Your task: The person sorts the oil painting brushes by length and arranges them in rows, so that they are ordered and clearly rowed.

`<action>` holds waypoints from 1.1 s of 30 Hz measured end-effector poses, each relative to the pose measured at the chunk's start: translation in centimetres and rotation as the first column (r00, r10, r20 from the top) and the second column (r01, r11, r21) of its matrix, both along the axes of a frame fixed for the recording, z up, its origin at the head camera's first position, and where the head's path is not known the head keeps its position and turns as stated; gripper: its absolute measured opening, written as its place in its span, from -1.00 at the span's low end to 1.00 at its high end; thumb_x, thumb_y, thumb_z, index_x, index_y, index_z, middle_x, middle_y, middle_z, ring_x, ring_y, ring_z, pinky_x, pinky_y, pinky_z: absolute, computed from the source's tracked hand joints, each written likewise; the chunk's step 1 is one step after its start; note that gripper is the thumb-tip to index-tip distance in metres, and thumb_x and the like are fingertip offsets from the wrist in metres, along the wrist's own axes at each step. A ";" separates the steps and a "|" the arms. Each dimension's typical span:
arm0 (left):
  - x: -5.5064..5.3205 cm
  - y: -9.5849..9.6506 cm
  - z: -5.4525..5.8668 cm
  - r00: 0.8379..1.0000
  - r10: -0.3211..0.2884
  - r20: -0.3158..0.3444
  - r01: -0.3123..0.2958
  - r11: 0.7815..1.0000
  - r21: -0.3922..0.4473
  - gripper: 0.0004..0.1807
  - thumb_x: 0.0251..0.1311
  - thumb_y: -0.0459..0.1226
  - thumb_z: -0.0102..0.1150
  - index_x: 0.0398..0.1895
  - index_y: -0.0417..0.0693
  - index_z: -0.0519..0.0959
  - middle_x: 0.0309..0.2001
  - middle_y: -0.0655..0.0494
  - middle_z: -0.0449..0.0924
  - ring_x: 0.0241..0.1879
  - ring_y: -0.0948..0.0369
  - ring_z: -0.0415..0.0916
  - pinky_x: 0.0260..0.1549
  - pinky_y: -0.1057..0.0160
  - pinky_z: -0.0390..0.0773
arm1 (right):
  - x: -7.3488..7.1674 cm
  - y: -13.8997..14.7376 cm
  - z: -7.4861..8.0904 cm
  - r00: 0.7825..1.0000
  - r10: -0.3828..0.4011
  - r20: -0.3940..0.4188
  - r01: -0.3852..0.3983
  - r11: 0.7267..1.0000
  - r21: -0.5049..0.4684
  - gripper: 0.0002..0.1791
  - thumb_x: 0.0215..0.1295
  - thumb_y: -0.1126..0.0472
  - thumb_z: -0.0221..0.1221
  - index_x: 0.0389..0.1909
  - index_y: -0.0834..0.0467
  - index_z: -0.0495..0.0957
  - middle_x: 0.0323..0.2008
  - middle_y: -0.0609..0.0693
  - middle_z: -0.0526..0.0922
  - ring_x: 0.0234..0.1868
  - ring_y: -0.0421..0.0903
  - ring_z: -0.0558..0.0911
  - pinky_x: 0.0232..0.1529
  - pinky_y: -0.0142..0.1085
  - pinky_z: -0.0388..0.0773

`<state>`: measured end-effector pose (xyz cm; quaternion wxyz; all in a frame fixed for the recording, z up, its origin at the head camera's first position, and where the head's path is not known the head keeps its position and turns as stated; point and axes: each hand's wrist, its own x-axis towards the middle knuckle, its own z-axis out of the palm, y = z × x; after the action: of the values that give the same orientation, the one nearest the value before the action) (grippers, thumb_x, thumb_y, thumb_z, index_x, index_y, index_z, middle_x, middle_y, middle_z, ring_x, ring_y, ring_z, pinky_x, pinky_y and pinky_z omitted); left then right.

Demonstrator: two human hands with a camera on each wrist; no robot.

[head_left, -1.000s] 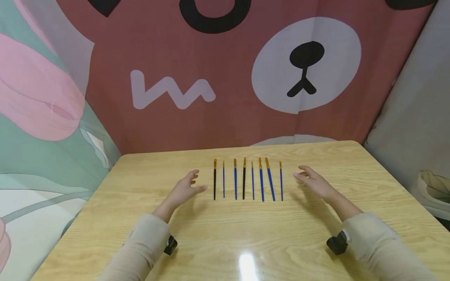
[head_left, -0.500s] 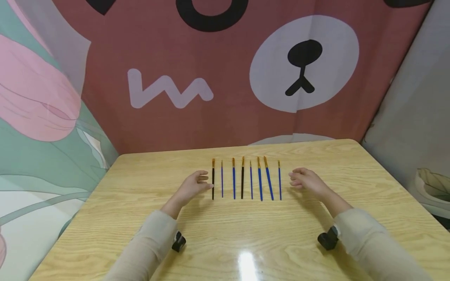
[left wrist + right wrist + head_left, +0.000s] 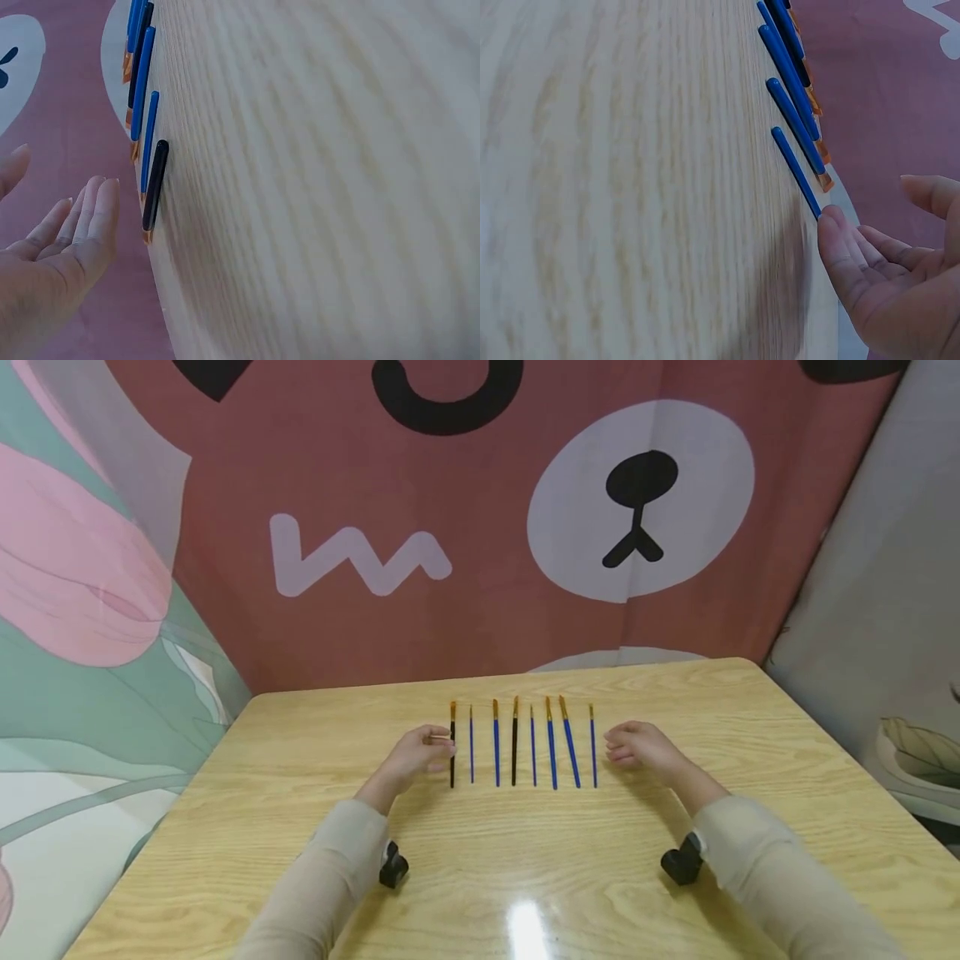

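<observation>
Several paintbrushes lie in a row on the table, bristles toward the far edge. At the row's left end is a black paintbrush; in the left wrist view this black brush lies apart from the hand's loosely bent fingers. My left hand hovers by it, thumb overlapping it in the head view. A thin blue paintbrush ends the row on the right. My right hand is just beside it, empty, fingers slightly bent; in the right wrist view the fingertips hide that brush's far end, and touching cannot be told.
Between the end brushes lie more blue brushes and another black one. A curtain with a bear print hangs behind the table's far edge. Black wrist cameras sit under both sleeves.
Both hands have moved inward toward the row's ends, the left to the black paintbrush and the right to the thin blue one. The brushes keep their arrangement; the head view shifts slightly.
</observation>
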<state>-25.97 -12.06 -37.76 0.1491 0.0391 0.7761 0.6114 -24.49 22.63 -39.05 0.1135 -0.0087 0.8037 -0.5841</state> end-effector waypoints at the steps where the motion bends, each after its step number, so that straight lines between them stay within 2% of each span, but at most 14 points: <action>1: -0.1 0.1 -0.1 1.000 -0.003 0.005 0.003 1.000 0.011 -0.52 0.12 -0.41 0.01 0.12 -0.38 0.19 -0.02 -0.27 0.32 -0.04 -0.06 0.34 -0.11 0.06 0.44 | 0.0 -0.1 0.0 1.000 -0.001 -0.001 0.001 1.000 -0.003 -0.49 0.28 0.24 -0.13 0.06 0.59 0.08 -0.10 0.43 0.34 -0.20 0.11 0.50 -0.16 -0.23 0.51; 6: -0.4 0.3 -0.4 0.999 -0.003 0.035 0.001 0.999 0.037 -0.51 0.12 -0.40 0.00 0.12 -0.40 0.18 -0.05 -0.25 0.34 -0.02 -0.10 0.32 -0.09 0.04 0.42 | -0.4 -0.4 -0.5 1.000 -0.014 0.024 0.015 0.999 -0.043 -0.55 0.26 0.29 -0.13 0.00 0.60 0.13 -0.24 0.31 0.44 -0.32 0.01 0.54 -0.18 -0.20 0.52; 13: -1.1 0.7 -1.0 0.998 0.021 0.060 -0.022 1.000 0.019 -0.53 0.12 -0.41 -0.01 0.10 -0.42 0.20 -0.04 -0.28 0.35 -0.04 -0.11 0.34 -0.14 0.09 0.47 | -1.0 -0.8 -1.1 0.996 -0.046 0.077 0.050 0.998 -0.048 -0.58 0.22 0.31 -0.10 -0.04 0.58 0.19 -0.40 0.11 0.48 -0.44 -0.14 0.54 -0.25 -0.26 0.55; 16: -1.4 1.0 -1.2 0.998 0.010 0.055 -0.010 1.000 0.001 -0.55 0.13 -0.40 -0.01 0.09 -0.41 0.21 -0.04 -0.27 0.35 -0.06 -0.10 0.36 -0.17 0.10 0.49 | -1.1 -0.8 -1.2 0.994 -0.049 0.093 0.053 0.998 -0.046 -0.57 0.21 0.30 -0.08 -0.04 0.59 0.19 -0.43 0.09 0.48 -0.47 -0.16 0.54 -0.27 -0.28 0.56; 24: -1.6 1.6 -1.1 0.996 0.043 0.078 -0.040 0.998 -0.038 -0.58 0.12 -0.40 0.01 0.06 -0.37 0.27 -0.08 -0.21 0.39 -0.14 -0.02 0.43 -0.22 0.16 0.52 | -1.5 -1.2 -0.9 0.993 -0.060 0.106 0.064 0.997 -0.036 -0.58 0.20 0.30 -0.04 -0.06 0.57 0.21 -0.46 0.09 0.48 -0.49 -0.15 0.54 -0.31 -0.27 0.57; 33: -1.8 2.1 -1.2 0.994 0.053 0.093 -0.049 0.997 -0.054 -0.65 0.11 -0.42 0.01 -0.02 -0.39 0.32 -0.13 -0.21 0.40 -0.22 0.01 0.46 -0.27 0.19 0.55 | -1.7 -1.8 -0.6 0.983 -0.130 0.133 0.131 0.991 0.000 -0.62 0.17 0.30 0.01 -0.12 0.54 0.24 -0.47 0.14 0.47 -0.53 -0.13 0.54 -0.36 -0.27 0.58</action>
<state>-27.75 -9.99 -38.93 0.1710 -0.0136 0.7846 0.5958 -26.24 20.87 -39.64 0.1280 0.0821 0.7906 -0.5931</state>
